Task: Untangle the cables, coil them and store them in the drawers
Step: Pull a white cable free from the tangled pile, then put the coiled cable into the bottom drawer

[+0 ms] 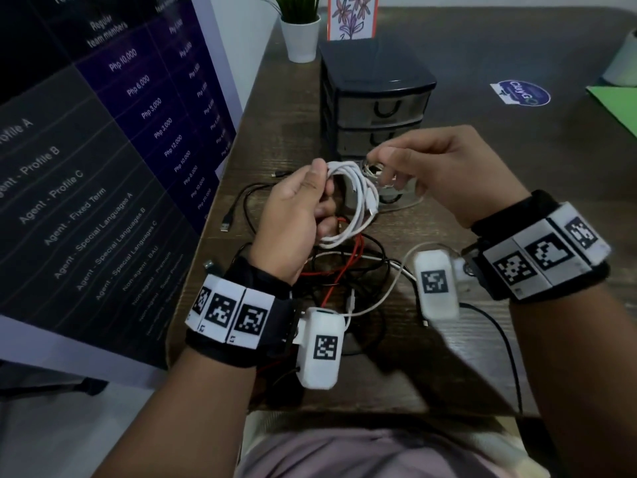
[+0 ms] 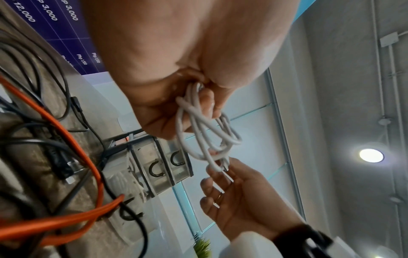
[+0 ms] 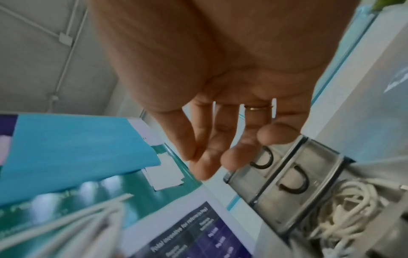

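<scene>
My left hand (image 1: 322, 188) grips a coil of white cable (image 1: 358, 198) above the table, its loops hanging from the curled fingers (image 2: 167, 111). My right hand (image 1: 386, 163) is at the coil's top right with loosely extended fingers (image 3: 220, 148). Its fingertips (image 2: 212, 172) touch the loose end of the white cable (image 2: 207, 132), and no pinch shows. Under my hands lies a tangle of red, black and white cables (image 1: 344, 267). The black drawer unit (image 1: 375, 88) stands behind it. Its bottom drawer (image 3: 375, 247) is pulled out and holds coiled white cable (image 3: 351, 209).
A banner (image 1: 103, 167) leans along the table's left edge. A potted plant (image 1: 300, 32) and a flower card (image 1: 351, 15) stand behind the drawers. A black USB cable (image 1: 234, 208) trails left. A round sticker (image 1: 520, 93) and green paper (image 1: 617, 105) lie at the right.
</scene>
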A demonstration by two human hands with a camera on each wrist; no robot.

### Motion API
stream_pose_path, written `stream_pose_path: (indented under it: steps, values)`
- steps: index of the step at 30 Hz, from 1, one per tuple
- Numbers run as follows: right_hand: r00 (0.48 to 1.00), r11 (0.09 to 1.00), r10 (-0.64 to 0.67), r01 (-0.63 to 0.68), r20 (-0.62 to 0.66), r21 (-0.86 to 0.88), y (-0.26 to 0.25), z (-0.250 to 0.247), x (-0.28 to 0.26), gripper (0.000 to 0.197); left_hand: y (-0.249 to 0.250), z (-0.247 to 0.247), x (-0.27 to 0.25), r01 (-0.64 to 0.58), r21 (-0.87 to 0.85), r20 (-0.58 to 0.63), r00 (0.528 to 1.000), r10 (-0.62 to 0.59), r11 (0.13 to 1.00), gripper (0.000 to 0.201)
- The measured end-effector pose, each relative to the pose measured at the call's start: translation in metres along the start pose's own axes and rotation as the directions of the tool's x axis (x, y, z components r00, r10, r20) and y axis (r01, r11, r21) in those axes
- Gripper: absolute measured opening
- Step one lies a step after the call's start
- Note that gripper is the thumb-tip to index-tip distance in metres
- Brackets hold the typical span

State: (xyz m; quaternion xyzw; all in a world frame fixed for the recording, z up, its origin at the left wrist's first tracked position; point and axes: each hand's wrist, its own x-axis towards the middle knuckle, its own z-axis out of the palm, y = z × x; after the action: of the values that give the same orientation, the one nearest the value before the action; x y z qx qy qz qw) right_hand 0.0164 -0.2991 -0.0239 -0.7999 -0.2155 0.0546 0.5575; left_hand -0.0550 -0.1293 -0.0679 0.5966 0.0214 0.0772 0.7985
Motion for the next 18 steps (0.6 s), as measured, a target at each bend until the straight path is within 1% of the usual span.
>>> stream_pose_path:
  steps: [2, 3, 5, 7, 9, 10, 12, 14, 16, 18]
  values:
    - [0.997, 0.998, 0.040, -0.042, -0.065, -0.037, 0.008, -0.005, 0.013, 0.014, -0.004, -0.001, -0.002, 0.015, 0.026, 0.006, 1.000, -0.015, 1.000, 0.036]
    - [0.994, 0.994, 0.064, -0.072, -0.092, -0.080, 0.012, -0.006, 0.021, 0.014, -0.008, -0.001, -0.002, 0.038, 0.073, 0.011, 0.999, -0.039, 0.997, 0.036]
    - [0.987, 0.969, 0.109, -0.131, -0.116, -0.208, 0.024, -0.005, 0.039, 0.011, -0.015, -0.003, -0.003, 0.115, 0.230, 0.036, 0.991, -0.126, 0.966, 0.035]
    - [0.983, 0.912, 0.154, -0.181, -0.101, -0.369, 0.036, -0.003, 0.055, 0.007, -0.022, -0.006, -0.004, 0.181, 0.417, 0.069, 0.971, -0.229, 0.891, 0.037]
    - [0.975, 0.829, 0.205, -0.217, -0.080, -0.516, 0.044, -0.001, 0.068, 0.025, -0.027, -0.008, -0.006, 0.209, 0.556, 0.116, 0.939, -0.325, 0.804, 0.040]
    - [0.970, 0.800, 0.233, -0.233, -0.073, -0.553, 0.047, 0.001, 0.073, 0.034, -0.028, -0.007, -0.007, 0.212, 0.597, 0.135, 0.924, -0.357, 0.774, 0.042]
    - [0.962, 0.762, 0.266, -0.250, -0.063, -0.597, 0.051, 0.004, 0.082, 0.050, -0.029, -0.007, -0.008, 0.211, 0.629, 0.138, 0.917, -0.375, 0.748, 0.043]
    - [0.956, 0.731, 0.289, -0.257, -0.055, -0.632, 0.053, 0.008, 0.086, 0.059, -0.031, -0.009, -0.007, 0.226, 0.620, 0.116, 0.921, -0.372, 0.752, 0.042]
    - [0.948, 0.709, 0.316, -0.266, -0.043, -0.653, 0.053, 0.011, 0.087, 0.063, -0.033, -0.011, -0.005, 0.244, 0.602, 0.099, 0.922, -0.374, 0.761, 0.042]
    - [0.948, 0.689, 0.317, -0.256, -0.036, -0.678, 0.053, 0.014, 0.087, 0.063, -0.035, -0.012, -0.004, 0.254, 0.598, 0.093, 0.920, -0.381, 0.760, 0.042]
